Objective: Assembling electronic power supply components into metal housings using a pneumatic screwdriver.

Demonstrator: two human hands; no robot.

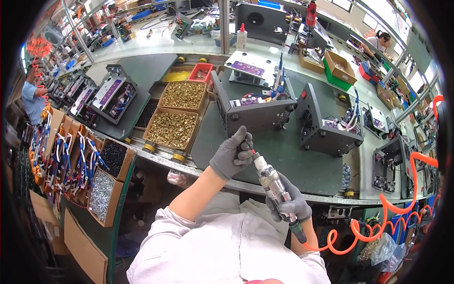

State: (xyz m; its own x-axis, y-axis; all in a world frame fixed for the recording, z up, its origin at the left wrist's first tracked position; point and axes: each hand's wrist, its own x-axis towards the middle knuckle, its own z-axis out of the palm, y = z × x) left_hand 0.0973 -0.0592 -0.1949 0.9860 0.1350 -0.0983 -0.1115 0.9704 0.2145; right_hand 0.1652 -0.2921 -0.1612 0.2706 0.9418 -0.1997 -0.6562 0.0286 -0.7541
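Note:
My right hand [296, 201], in a grey glove, is wrapped round an air screwdriver [271, 182], its white nose tilted up toward my left hand. Also gloved, my left hand [234, 154] is closed in a pinch right by the driver's tip; whatever its fingers hold is too small to make out. Just beyond it stands a dark metal housing [257, 118] with a circuit board and blue and white wires inside. To its right sits a second dark housing [331, 130] with a fan grille. Both rest on the dark green board [213, 146].
Boxes of brass-coloured fasteners [171, 128] and a red tray [201, 73] lie left of the housings. Wire bundles [71, 154] and a box of silver screws [101, 195] are farther left. An orange coiled hose [352, 239] runs right from the driver. Other people work beyond.

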